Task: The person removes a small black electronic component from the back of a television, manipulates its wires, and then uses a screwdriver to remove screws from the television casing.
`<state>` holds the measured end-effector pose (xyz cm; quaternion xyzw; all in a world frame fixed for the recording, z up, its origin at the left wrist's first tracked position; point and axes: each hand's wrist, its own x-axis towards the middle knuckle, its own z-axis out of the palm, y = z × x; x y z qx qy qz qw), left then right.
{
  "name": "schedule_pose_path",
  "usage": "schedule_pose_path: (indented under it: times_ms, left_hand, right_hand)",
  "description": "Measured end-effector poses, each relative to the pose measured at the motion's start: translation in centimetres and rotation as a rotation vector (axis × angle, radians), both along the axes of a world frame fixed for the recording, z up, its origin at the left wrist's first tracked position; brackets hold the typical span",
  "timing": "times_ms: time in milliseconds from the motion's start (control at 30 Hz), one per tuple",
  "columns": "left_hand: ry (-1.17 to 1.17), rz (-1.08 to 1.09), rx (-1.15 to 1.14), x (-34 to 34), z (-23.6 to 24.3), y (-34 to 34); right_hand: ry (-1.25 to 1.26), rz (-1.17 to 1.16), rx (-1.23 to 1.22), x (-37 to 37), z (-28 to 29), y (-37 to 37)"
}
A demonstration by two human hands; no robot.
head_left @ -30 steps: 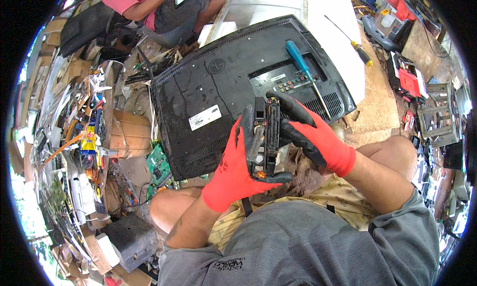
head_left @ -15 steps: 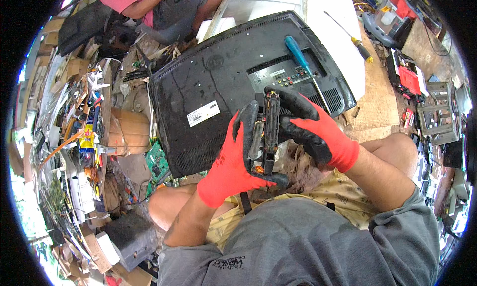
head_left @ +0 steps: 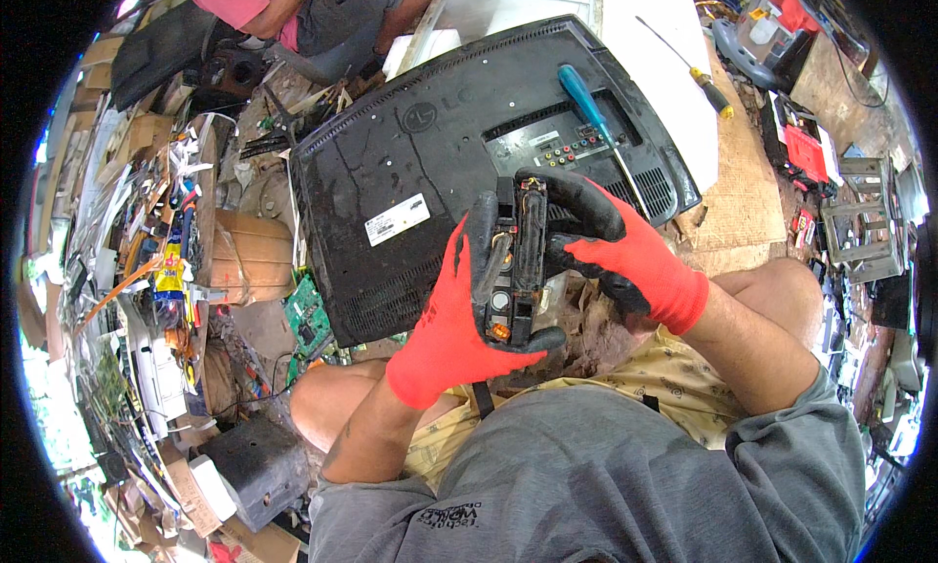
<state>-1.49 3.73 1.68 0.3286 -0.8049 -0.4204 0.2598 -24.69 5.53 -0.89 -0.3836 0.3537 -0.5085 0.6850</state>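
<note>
Both of my hands wear red gloves with black palms and fingers. Between them is a dirty black electronic part (head_left: 529, 236), long and blocky, with orange copper-like bits and a round silvery piece on its side. My left hand (head_left: 456, 314) grips its left side, the thumb stretched below its near end. My right hand (head_left: 625, 255) closes on its far right edge with bent fingers. Under and beyond the hands a black flat-screen television (head_left: 391, 172) lies with its back up. A screwdriver with a teal handle (head_left: 586, 99) rests across its socket panel.
A yellow-and-black screwdriver (head_left: 713, 92) lies on a white panel (head_left: 660, 74) at the far right. Left of the television are a green circuit board (head_left: 309, 314), a brown container (head_left: 252, 258) and heaped scrap. Another person in a pink top (head_left: 239, 1) sits at the far left.
The black part has been turned in my hands, so more of its side with the silvery round piece shows. Both hands keep their hold; the television and screwdrivers stay in place.
</note>
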Motion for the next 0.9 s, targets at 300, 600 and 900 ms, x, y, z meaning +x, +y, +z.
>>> schedule_pose_path:
  times_ms: [300,600,900]
  left_hand:
    - [-0.062,-0.036,0.005,1.1,-0.7,0.2]
    - [-0.034,-0.13,-0.109,1.7,-0.4,-0.6]
    - [-0.022,-0.115,0.449,2.6,1.0,-0.6]
  right_hand:
    - [0.106,0.111,-0.037,-0.7,1.2,-0.3]
    - [0.217,0.151,-0.091,-1.3,0.7,-0.5]
    - [0.353,0.101,-0.221,-0.8,0.3,-0.4]
